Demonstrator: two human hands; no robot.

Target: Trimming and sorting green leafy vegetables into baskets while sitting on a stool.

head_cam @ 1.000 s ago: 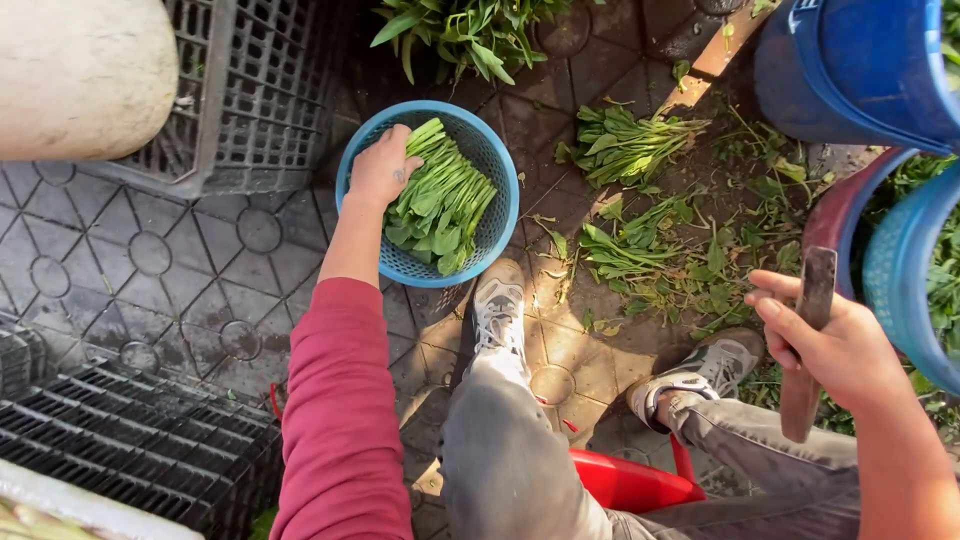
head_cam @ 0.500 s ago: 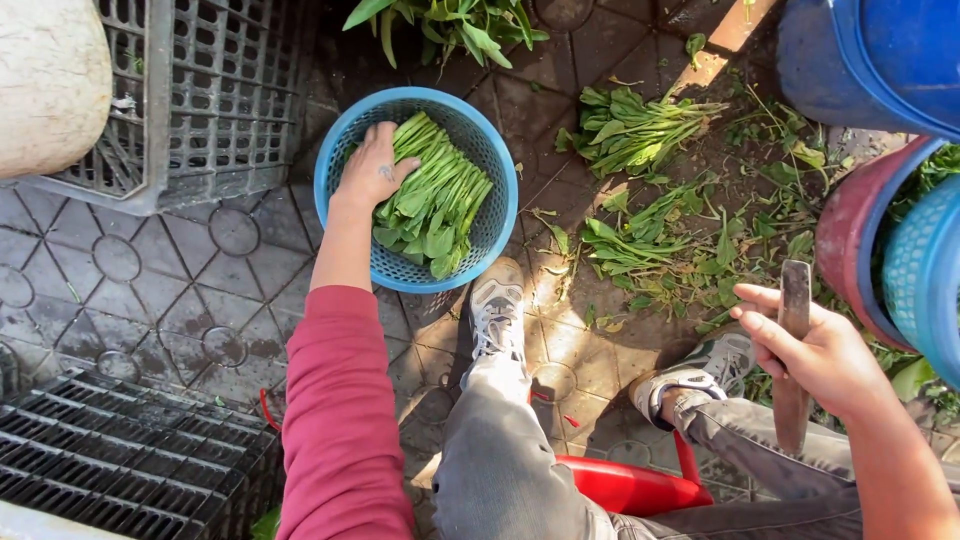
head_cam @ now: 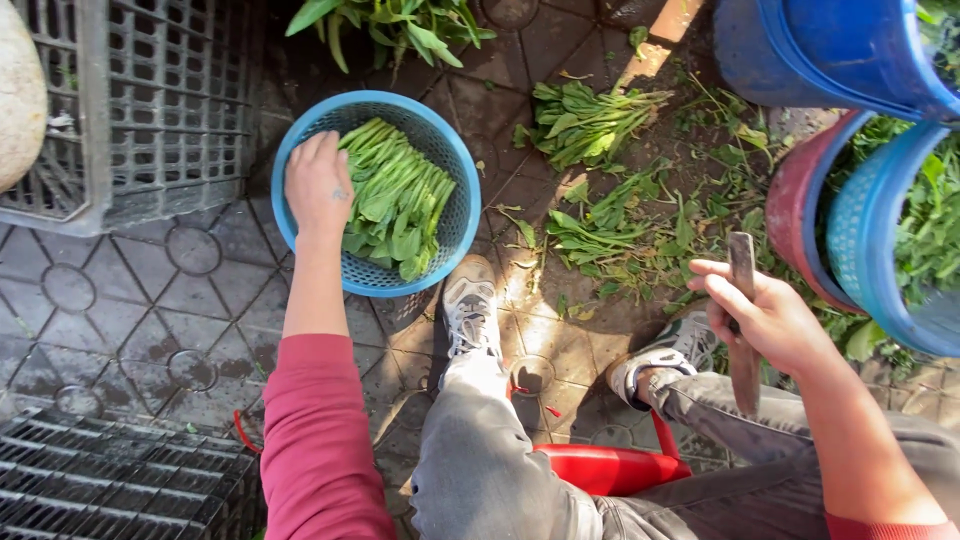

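The right hand is raised over the knee, fingers clamped on a dark, flat knife that stands nearly upright in the view, its long axis running from near to far. Farther out, the left hand rests palm down, fingers together, inside the blue basket on the paved floor, touching green leaf stalks that lie diagonally across it.

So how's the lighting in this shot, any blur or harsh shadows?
Head view: sharp overall, no motion blur; low sun lights the right hand and scattered greens, while the left hand, blue basket and grey crate lie in soft shade.
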